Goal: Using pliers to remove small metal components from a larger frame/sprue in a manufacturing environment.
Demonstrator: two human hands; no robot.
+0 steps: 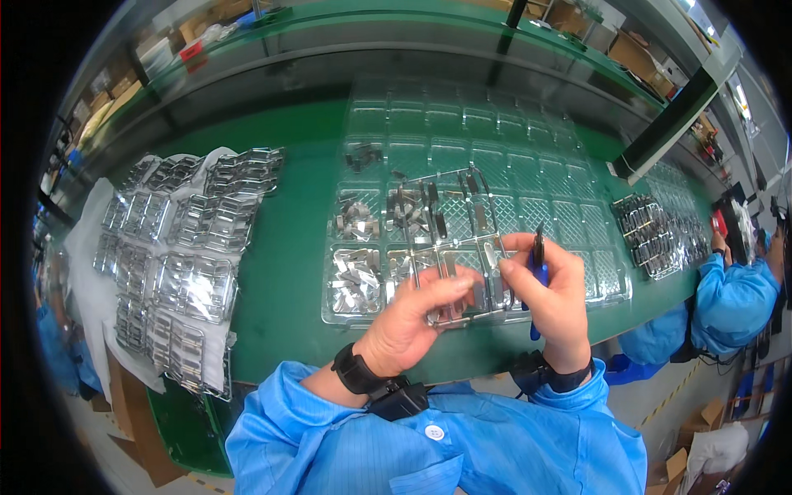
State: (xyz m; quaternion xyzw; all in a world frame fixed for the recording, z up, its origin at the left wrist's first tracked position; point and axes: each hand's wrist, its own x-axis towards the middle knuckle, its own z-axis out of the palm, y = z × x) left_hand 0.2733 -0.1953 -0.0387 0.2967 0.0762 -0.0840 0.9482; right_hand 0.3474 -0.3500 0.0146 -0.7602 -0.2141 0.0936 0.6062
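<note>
My left hand (417, 318) is closed on the lower left side of a thin molded frame (454, 244) that bears several small flat silver and dark pieces. Tucked in my right hand (551, 289) are blue-handled cutters (538, 271), their dark tips pointing away from me. That hand's thumb and forefinger meet at the frame's right edge, beside a silver piece. Beneath the frame lies a clear compartment tray (569, 219). Loose silver pieces (356, 280) fill several of its left compartments, and dark pieces (363, 155) lie in one farther back.
Stacked frames with silver pieces (198, 285) cover white sheeting (91, 231) on the left of the green table (289, 272). More dark frames (648, 235) lie at the right, near a post (681, 111). A person in blue (734, 297) works beyond them.
</note>
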